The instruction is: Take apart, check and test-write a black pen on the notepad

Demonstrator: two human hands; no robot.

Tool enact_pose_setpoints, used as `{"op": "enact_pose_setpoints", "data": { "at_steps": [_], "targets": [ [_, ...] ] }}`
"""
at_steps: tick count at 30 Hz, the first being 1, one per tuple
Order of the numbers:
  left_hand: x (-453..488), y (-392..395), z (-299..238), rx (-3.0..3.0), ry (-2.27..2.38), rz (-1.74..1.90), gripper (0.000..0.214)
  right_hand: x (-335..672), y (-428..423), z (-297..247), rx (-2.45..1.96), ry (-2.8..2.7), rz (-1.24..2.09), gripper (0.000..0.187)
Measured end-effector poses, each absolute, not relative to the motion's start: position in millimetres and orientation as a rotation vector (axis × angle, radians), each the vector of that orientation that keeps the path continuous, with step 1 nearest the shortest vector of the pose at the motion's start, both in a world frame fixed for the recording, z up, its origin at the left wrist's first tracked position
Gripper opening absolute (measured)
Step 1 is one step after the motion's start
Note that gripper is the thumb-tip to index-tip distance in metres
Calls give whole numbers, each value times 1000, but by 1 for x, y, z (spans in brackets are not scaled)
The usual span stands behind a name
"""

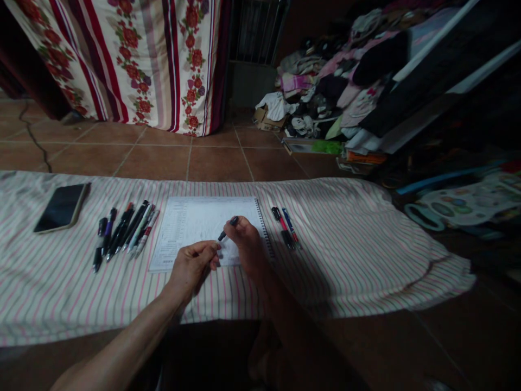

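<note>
My right hand [244, 243] is closed round a dark pen [228, 228] over a sheet of white lined paper [195, 222] on a pad with a spiral edge. The pen slants down to the left. My left hand [194, 266] rests on the lower edge of the paper. Its fingers are pinched together just below the pen's lower end; what they hold is too small and dim to name. A row of several dark pens [122, 231] lies left of the paper. Two more pens [285, 227], one red and one blue, lie right of it.
Everything rests on a pink-striped cloth [366, 239] spread over a tiled floor [163, 157]. A dark phone [61, 207] lies at the far left. A floral cover [154, 60] hangs at the back, and a heap of clothes [334, 81] fills the back right.
</note>
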State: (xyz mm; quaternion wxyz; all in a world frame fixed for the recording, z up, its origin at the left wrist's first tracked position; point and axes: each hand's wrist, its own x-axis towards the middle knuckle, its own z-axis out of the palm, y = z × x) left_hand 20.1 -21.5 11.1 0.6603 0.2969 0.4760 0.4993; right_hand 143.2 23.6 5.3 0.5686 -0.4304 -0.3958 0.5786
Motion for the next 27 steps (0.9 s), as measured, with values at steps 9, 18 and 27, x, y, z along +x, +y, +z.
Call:
{"op": "enact_pose_setpoints", "data": {
  "at_steps": [9, 18, 27],
  "targets": [
    [21, -23, 16, 611, 1105, 1126, 20, 150, 19, 13, -938, -968, 1421, 31],
    [20, -22, 18, 640, 1119, 1133, 22, 144, 21, 9, -903, -893, 1420, 42],
    [21, -24, 18, 648, 1115, 1135, 21, 145, 21, 10, -1018, -893, 1375, 28]
  ]
}}
